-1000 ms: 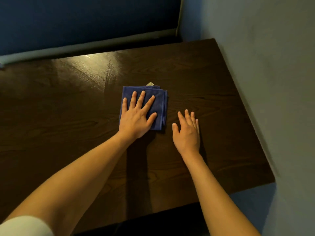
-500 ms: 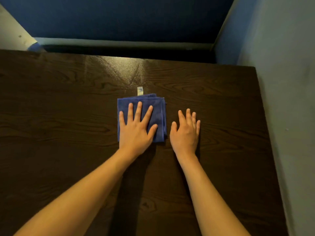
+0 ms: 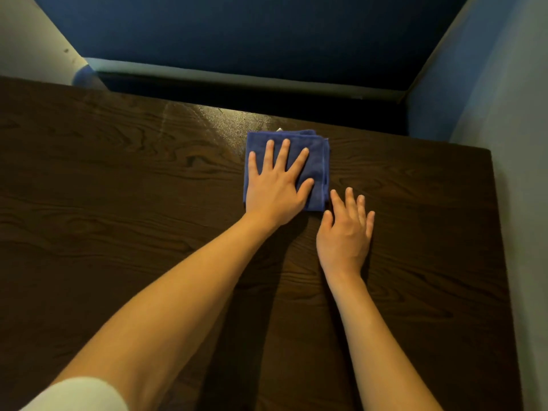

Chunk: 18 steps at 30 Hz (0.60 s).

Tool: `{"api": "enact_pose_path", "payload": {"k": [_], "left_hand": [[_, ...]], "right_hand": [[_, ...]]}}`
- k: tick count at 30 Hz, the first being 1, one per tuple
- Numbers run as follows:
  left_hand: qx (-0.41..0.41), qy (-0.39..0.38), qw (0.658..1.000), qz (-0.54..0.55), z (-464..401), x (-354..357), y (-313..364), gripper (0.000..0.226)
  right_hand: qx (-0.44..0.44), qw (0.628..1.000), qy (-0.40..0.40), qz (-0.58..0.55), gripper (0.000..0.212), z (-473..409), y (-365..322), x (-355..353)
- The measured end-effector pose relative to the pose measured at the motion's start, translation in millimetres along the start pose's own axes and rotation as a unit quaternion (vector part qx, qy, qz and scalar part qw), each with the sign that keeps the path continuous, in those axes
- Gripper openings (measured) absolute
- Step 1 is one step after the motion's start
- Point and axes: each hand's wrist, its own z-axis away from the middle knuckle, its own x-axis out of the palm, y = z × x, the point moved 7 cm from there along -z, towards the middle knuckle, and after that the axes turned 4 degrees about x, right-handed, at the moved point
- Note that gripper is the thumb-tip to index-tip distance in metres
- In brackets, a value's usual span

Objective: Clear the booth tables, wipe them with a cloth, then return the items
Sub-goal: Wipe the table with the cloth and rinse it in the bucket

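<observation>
Dark wood-grain booth table (image 3: 118, 203) fills most of the view, its far edge running from the upper left down toward the right, its right edge lying against a pale blue-grey wall (image 3: 510, 143). Beyond the far edge sits a dark gap and then a navy booth seat back (image 3: 252, 34) with a lighter trim strip along its base. Left of the hands the tabletop runs broad and bare to the frame edge; to the right, only a narrower band of wood separates the hands from the wall.

A folded blue microfibre cloth (image 3: 318, 161) lies flat on the table, right of centre and close to the far edge, with a small pale tag poking out at its far side. The left hand (image 3: 275, 191) presses down on it, palm flat, fingers straight and spread, covering the cloth's near left part. The right hand (image 3: 345, 229) rests flat on bare wood just beside the cloth's near right corner, fingers straight and close together, holding nothing; whether its forefinger touches the cloth cannot be told. A white sleeve (image 3: 77, 396) shows at the lower left.
</observation>
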Motion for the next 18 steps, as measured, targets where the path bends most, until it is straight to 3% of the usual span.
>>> {"api": "enact_pose_path", "payload": {"k": [8, 18], "left_hand": [[0.008, -0.004, 1.0, 0.006, -34.2, -13.6, -36.5, 0.066], [-0.075, 0.002, 0.997, 0.007, -1.3, -31.6, -177.1, 0.065]], "right_hand": [[0.025, 0.999, -0.04, 0.021, 0.051, -11.5, -23.7, 3.3], [0.012, 0.998, -0.061, 0.006, 0.053, 9.5, -58.2, 14.0]]}}
